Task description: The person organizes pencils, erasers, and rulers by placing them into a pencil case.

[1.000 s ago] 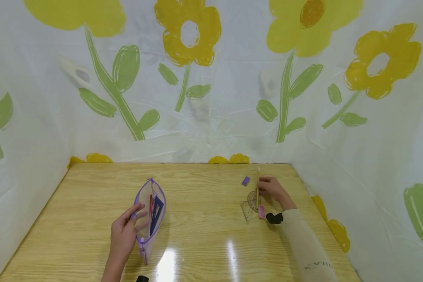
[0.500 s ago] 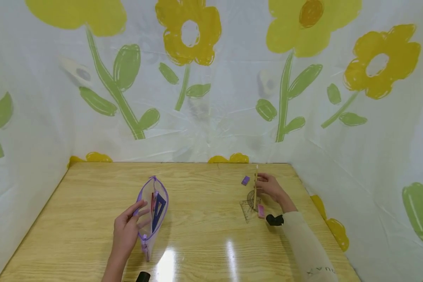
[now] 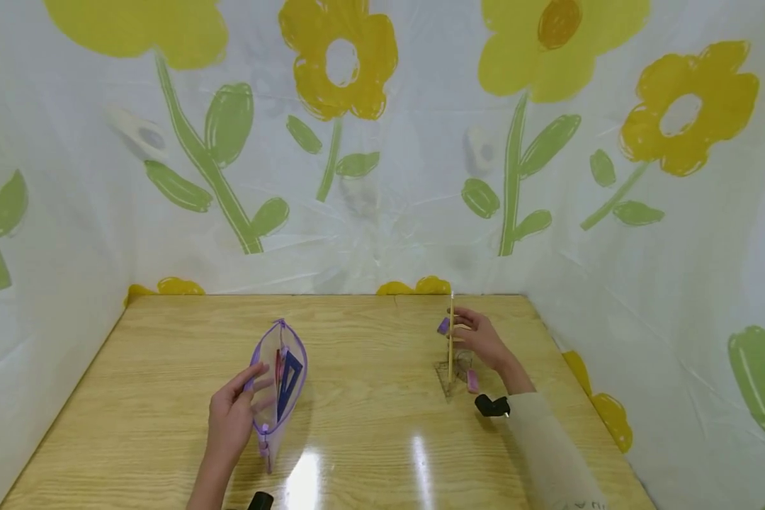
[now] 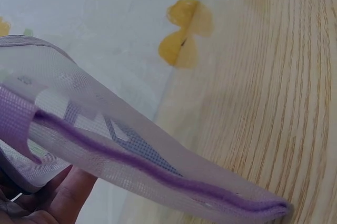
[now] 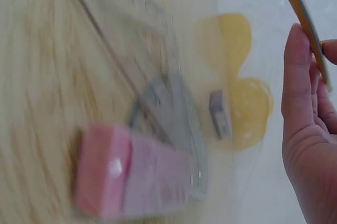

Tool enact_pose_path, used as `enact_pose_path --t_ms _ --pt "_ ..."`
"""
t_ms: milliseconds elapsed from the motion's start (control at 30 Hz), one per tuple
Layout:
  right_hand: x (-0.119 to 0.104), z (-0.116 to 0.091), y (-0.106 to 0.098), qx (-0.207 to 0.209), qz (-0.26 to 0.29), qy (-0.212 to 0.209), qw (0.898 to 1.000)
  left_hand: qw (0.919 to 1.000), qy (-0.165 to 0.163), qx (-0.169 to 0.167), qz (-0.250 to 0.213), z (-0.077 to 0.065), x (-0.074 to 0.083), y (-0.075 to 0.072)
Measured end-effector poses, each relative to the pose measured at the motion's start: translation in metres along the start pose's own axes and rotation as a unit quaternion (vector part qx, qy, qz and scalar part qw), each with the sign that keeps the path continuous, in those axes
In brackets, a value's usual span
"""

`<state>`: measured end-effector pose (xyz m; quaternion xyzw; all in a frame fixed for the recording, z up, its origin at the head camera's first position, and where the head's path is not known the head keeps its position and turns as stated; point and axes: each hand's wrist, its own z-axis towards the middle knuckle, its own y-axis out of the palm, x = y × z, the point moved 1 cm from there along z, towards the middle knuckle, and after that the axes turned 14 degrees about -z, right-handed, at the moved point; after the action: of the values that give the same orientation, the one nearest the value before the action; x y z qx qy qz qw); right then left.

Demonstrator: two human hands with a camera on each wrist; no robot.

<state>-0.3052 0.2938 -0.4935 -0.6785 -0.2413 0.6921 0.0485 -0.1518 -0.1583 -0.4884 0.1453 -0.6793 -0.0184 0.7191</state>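
Observation:
A mesh pencil case (image 3: 269, 418) with purple edging stands unzipped at the left of the table; a blue set square (image 3: 288, 382) and a red item (image 3: 278, 367) show inside. My left hand (image 3: 231, 418) grips its left rim between thumb and fingers. At the right, my right hand (image 3: 481, 343) pinches a yellow pencil (image 3: 450, 354) by its side, held off the table. Below the pencil lie a clear protractor (image 5: 179, 113), a clear set square (image 5: 118, 40) and a pink eraser (image 5: 131, 174). A small purple sharpener-sized block (image 3: 443, 325) lies just behind, partly covered by the pencil and fingers.
The wooden table (image 3: 370, 389) is walled at the back and sides by a white flowered sheet (image 3: 382, 234). Black wrist camera mounts (image 3: 492, 406) sit on the wrists.
My right hand has lifted the pencil and carried it left, past the pink eraser. My left hand and the pencil case have shifted slightly to the right.

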Motion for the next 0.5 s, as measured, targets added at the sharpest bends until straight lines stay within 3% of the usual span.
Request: enact_pose_path --t_ms 500 --pt "-0.014 -0.019 0.034 0.006 0.054 -0.093 0.994 0.9999 -0.008 0.010 -0.008 -0.002 0.000 0.001"
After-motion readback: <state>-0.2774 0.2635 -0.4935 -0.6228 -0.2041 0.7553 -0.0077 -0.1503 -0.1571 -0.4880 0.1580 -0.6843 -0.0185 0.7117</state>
